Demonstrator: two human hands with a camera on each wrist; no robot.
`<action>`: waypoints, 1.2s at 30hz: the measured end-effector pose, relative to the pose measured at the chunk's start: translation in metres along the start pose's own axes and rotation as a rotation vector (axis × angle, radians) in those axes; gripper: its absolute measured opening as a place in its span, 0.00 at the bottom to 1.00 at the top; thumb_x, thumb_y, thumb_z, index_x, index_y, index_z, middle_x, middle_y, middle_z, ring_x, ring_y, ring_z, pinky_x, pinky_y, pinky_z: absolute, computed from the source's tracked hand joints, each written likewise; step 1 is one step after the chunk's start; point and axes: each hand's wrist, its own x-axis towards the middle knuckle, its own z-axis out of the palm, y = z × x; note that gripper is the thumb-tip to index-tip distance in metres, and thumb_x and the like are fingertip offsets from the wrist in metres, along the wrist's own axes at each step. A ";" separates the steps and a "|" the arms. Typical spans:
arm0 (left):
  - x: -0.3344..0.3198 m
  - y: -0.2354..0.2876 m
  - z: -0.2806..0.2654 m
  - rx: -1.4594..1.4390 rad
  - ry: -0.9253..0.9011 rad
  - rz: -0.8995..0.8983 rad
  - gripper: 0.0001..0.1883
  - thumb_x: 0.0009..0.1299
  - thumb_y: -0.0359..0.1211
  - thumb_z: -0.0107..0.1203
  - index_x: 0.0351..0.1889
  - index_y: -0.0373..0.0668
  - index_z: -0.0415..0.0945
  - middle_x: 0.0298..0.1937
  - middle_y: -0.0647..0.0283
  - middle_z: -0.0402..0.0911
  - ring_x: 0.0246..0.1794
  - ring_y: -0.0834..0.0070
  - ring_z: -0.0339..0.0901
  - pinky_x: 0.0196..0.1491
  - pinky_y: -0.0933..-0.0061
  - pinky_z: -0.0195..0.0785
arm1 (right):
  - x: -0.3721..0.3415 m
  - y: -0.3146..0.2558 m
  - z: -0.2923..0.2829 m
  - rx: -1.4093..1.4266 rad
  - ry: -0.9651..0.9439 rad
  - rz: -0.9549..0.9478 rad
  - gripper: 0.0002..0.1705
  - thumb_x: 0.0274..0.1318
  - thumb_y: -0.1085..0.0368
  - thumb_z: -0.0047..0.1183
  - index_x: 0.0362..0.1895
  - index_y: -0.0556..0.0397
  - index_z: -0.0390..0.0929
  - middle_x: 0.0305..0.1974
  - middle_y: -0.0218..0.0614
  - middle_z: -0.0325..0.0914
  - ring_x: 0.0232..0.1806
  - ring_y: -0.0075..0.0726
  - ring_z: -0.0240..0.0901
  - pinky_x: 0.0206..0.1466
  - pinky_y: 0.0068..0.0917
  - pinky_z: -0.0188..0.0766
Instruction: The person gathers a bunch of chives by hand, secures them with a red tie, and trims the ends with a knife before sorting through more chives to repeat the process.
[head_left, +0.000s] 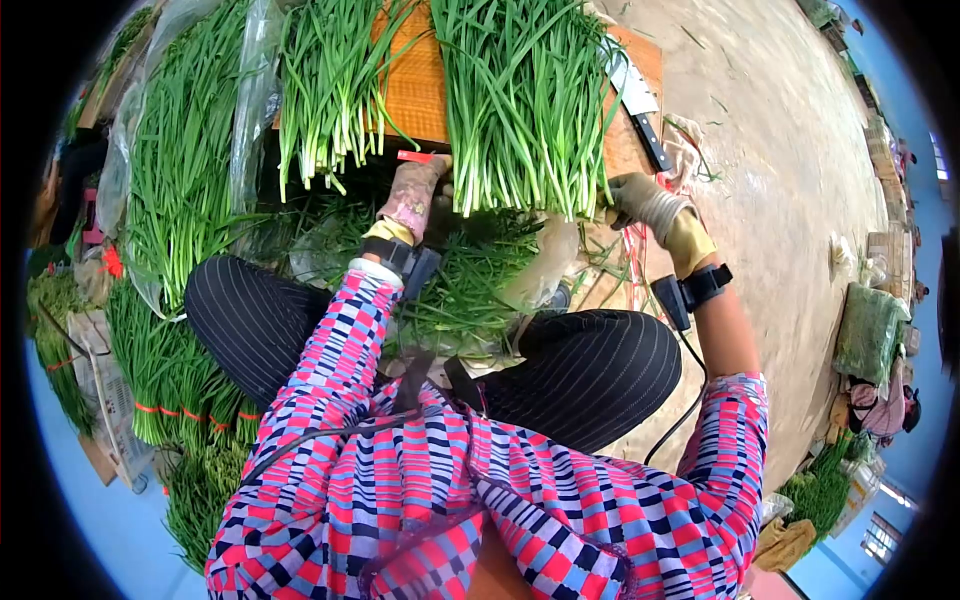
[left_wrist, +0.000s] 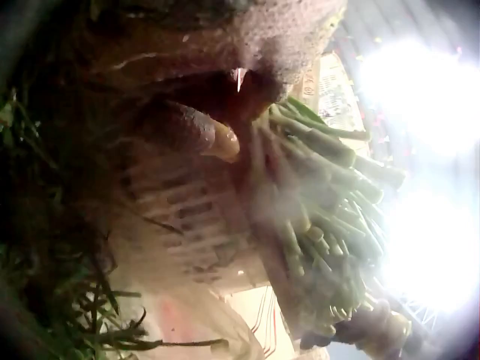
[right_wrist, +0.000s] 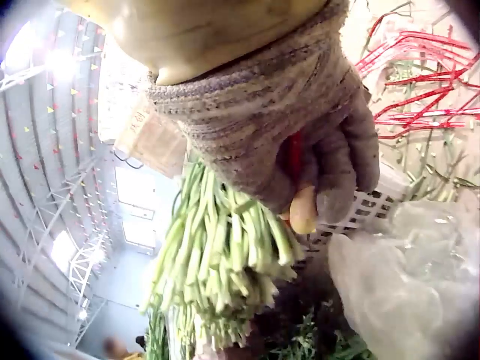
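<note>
A thick bundle of garlic chives (head_left: 525,120) lies across a wooden board (head_left: 415,85), its pale cut ends toward the person. The gloved left hand (head_left: 412,195) is at the board's near edge, left of these ends, with a red tie (head_left: 415,156) at its fingers. At the bundle's right corner is the gloved right hand (head_left: 650,205). In the right wrist view its curled fingers pinch a red tie (right_wrist: 295,154) beside the stalk ends (right_wrist: 225,247). A bare fingertip (left_wrist: 225,142) shows in the left wrist view, below the stalks; this view is dark and partly hazy.
A kitchen knife (head_left: 640,105) lies on the board's right side. Another bunch of chives (head_left: 335,90) is on its left. Loose green trimmings (head_left: 470,285) are below, near a plastic bag (right_wrist: 420,262) and a perforated crate (right_wrist: 371,206). Red ties (right_wrist: 427,82) lie at the right.
</note>
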 end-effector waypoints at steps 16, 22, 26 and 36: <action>0.008 0.010 0.051 0.295 0.333 0.342 0.16 0.69 0.36 0.53 0.52 0.37 0.76 0.21 0.68 0.75 0.17 0.79 0.66 0.24 0.79 0.62 | 0.102 -0.024 -0.015 -0.767 -0.088 -0.079 0.12 0.41 0.67 0.64 0.34 0.55 0.84 0.29 0.45 0.82 0.29 0.37 0.80 0.34 0.35 0.75; -0.053 0.032 0.032 0.353 0.259 0.208 0.16 0.70 0.39 0.56 0.47 0.36 0.78 0.28 0.68 0.78 0.18 0.87 0.64 0.18 0.83 0.58 | 0.027 -0.052 0.018 -0.825 -0.087 -0.108 0.15 0.51 0.61 0.53 0.37 0.60 0.81 0.32 0.46 0.82 0.35 0.43 0.81 0.39 0.38 0.74; -0.039 0.059 0.007 0.535 0.284 0.173 0.14 0.69 0.36 0.55 0.49 0.39 0.79 0.42 0.62 0.84 0.28 0.82 0.78 0.30 0.89 0.67 | 0.033 -0.021 -0.010 -0.766 0.052 -0.085 0.19 0.54 0.56 0.48 0.39 0.58 0.81 0.32 0.44 0.82 0.33 0.42 0.80 0.39 0.34 0.73; -0.019 0.058 0.020 0.179 0.110 0.567 0.07 0.60 0.32 0.64 0.32 0.39 0.82 0.25 0.71 0.79 0.23 0.88 0.72 0.28 0.86 0.65 | 0.012 -0.023 -0.008 0.023 0.184 -0.096 0.14 0.58 0.61 0.53 0.39 0.61 0.79 0.26 0.32 0.76 0.26 0.26 0.71 0.31 0.26 0.71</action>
